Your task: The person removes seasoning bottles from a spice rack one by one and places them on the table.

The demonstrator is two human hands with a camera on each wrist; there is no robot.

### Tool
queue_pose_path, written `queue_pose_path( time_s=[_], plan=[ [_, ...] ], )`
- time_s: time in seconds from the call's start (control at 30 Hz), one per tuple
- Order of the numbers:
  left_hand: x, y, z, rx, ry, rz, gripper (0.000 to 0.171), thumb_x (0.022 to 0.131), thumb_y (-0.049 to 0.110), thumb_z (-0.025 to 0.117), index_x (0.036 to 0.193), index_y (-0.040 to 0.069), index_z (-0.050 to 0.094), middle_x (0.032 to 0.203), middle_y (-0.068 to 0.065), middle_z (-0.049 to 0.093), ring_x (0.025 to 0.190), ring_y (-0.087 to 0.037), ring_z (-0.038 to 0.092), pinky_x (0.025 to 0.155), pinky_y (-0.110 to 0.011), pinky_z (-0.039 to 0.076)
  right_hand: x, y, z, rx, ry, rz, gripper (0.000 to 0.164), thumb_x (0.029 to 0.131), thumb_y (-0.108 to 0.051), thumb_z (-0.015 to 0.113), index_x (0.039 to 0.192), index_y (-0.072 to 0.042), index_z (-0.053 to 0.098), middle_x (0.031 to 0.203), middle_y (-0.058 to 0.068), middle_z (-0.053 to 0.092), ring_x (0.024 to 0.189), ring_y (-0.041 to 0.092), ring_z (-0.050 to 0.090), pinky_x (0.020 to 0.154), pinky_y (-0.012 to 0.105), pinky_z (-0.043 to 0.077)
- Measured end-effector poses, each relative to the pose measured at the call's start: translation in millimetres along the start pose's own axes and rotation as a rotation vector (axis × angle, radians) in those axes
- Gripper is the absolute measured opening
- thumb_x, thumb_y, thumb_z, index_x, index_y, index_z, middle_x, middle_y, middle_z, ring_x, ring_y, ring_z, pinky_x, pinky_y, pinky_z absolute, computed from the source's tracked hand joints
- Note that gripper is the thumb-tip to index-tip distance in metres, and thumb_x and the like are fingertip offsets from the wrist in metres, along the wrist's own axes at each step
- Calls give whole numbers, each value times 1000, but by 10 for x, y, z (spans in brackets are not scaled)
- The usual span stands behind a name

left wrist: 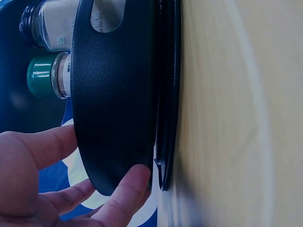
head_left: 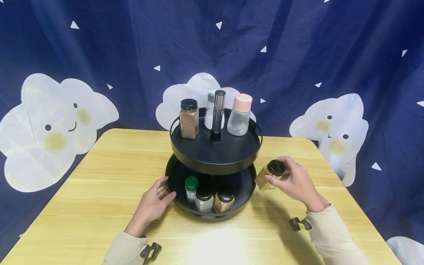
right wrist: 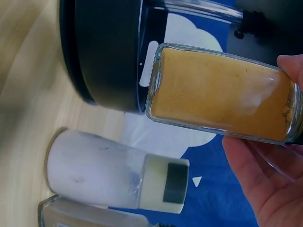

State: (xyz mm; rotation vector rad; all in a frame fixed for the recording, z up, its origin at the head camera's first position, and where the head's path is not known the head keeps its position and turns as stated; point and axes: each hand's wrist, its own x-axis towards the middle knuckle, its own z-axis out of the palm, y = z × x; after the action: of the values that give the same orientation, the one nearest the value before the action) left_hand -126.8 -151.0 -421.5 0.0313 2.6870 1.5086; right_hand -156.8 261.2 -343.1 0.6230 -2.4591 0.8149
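Note:
My right hand (head_left: pixel 298 180) grips a square glass spice jar (head_left: pixel 263 180) with a black lid near its top. It is tilted beside the right rim of a black two-tier tray (head_left: pixel 216 167). Orange-brown powder fills this jar in the right wrist view. At the tray's left side, my left hand (head_left: pixel 152 204) touches the lower tier's outer wall (left wrist: pixel 113 94) with spread fingers. A small green-capped jar (head_left: pixel 191 187) and two black-lidded jars (head_left: pixel 204 198) stand on the lower tier's front part.
The upper tier bears a black-lidded jar of brown powder (head_left: pixel 189 119), a pink-capped bottle (head_left: pixel 240 116) and a grey-capped one (head_left: pixel 209 114) around the central post (head_left: pixel 218 114). A white shaker bottle (right wrist: pixel 99 168) and another jar (right wrist: pixel 85 213) stand on the wooden table (head_left: pixel 109 195).

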Motion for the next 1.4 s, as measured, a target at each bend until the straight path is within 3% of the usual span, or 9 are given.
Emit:
queue_pose_path(
  time_s=[0.17, 0.43, 1.1, 1.4],
  plan=[
    [-3, -3, -2, 2, 0, -5, 62, 91, 24, 61, 144, 11, 31, 146, -26, 36, 124, -36, 48, 106, -56, 37, -46, 60, 1, 8, 1, 12, 47, 66, -11, 84, 102, -1, 57, 83, 10, 68, 57, 11, 62, 48, 25, 56],
    [2, -2, 4, -5, 3, -13, 62, 91, 25, 62, 144, 12, 31, 146, -25, 36, 124, -36, 47, 106, -56, 37, -126, 171, 26, 0, 26, 52, 48, 66, -11, 85, 103, 1, 57, 86, 13, 69, 67, 18, 64, 49, 22, 55],
    [-6, 2, 10, -4, 6, -11, 62, 91, 24, 62, 144, 11, 31, 146, -26, 36, 124, -36, 48, 106, -56, 36, -297, 347, 119, -75, 0, 125, 51, 66, -20, 86, 103, 0, 57, 86, 18, 69, 61, 18, 61, 49, 31, 53],
    [5, -8, 8, 8, 5, -16, 62, 92, 25, 61, 145, 12, 31, 146, -26, 36, 124, -36, 48, 106, -57, 35, -354, 411, 178, -51, -25, 161, 54, 68, -22, 85, 105, 3, 56, 88, 22, 68, 62, 19, 65, 51, 32, 56]
  ],
)
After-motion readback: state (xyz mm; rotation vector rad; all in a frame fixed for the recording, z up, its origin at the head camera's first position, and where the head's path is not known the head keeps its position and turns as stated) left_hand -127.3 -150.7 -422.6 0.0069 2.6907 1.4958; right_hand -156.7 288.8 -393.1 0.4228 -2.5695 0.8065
